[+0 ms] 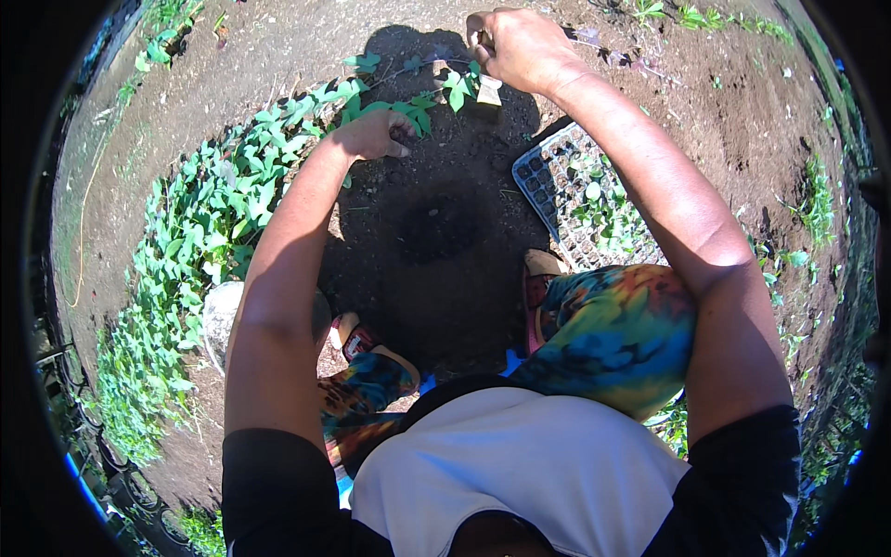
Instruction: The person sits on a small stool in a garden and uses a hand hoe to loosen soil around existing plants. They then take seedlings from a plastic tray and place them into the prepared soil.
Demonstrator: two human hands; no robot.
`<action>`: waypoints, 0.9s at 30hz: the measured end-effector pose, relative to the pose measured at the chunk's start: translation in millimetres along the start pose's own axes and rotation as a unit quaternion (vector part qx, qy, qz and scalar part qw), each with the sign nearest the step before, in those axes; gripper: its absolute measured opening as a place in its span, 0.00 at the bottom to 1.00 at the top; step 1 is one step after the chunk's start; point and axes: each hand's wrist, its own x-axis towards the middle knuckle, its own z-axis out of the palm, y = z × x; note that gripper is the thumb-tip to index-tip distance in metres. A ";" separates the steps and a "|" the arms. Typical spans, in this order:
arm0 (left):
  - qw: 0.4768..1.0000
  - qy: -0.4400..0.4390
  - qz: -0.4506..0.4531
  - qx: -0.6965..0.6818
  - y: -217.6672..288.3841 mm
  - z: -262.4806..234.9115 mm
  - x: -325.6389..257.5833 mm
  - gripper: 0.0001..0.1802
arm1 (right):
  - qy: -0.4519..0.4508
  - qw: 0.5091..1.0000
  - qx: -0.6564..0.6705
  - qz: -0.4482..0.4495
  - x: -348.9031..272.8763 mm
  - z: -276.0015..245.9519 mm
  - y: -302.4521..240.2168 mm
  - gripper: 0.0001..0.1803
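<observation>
My right hand [522, 48] is at the far side, raised over the soil, its fingers curled closed; what they hold, if anything, is hidden. Near its wrist runs a thin stem with dark purplish leaves [639, 63]. My left hand [375, 136] is lower and to the left, beside the leafy end of a green vine [316, 100]. Its fingers are bent inward with the thumb close to them, and I cannot make out anything between them. A few lobed green leaves [457, 90] lie between the two hands, next to a small pale blocky object [488, 91].
To the right, by my knee, stands a black seedling tray [534, 181] with small green seedlings in some cells. Dense green vines [209, 200] spread along the left. A pale rounded stone-like object [220, 316] is by my left forearm. Dark shaded soil [436, 227] lies between my feet.
</observation>
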 end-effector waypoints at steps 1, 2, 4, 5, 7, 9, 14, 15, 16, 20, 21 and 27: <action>0.998 0.052 -0.021 0.021 4.3 -14.8 6.9 0.22 | 0.006 1.000 0.006 0.000 1.4 1.0 -0.7 0.13; 0.993 0.104 -0.049 0.037 8.9 -29.9 14.3 0.21 | 0.014 1.000 0.004 0.000 2.4 1.7 -0.9 0.13; 0.879 0.452 -0.008 0.151 17.0 -65.5 26.5 0.18 | 0.025 1.000 0.000 0.000 4.6 3.2 -0.1 0.13; 0.793 0.543 -0.010 0.275 20.7 -77.1 28.9 0.17 | 0.016 1.000 0.001 0.002 5.7 3.6 1.2 0.13; 0.776 0.540 -0.044 0.324 27.7 -85.0 34.1 0.16 | 0.000 1.000 0.003 0.005 7.3 3.7 5.9 0.13; 0.884 0.424 -0.022 0.198 30.0 -72.3 37.9 0.16 | 0.011 1.000 0.009 0.004 8.2 3.7 11.2 0.14; 0.980 -0.155 -0.066 0.110 13.2 94.4 40.2 0.22 | 0.021 1.000 0.009 0.020 7.7 6.5 19.7 0.15; 0.963 -0.227 -0.094 0.112 8.1 128.3 41.1 0.30 | 0.033 0.999 0.006 0.023 6.8 7.2 20.3 0.15; 0.969 -0.197 -0.113 0.098 2.7 160.3 38.3 0.35 | 0.046 0.999 0.002 0.026 5.9 7.1 21.4 0.15; 0.953 0.024 -0.301 -0.031 12.5 256.2 32.1 0.44 | 0.015 0.994 0.099 0.037 3.0 4.0 25.1 0.06; 0.958 0.047 -0.283 -0.020 17.4 270.9 31.3 0.41 | 0.029 0.990 0.123 0.063 3.0 2.5 25.8 0.03; 0.989 0.087 -0.084 0.083 4.4 310.6 5.9 0.26 | 0.007 0.994 0.097 0.056 6.6 -2.0 22.9 0.04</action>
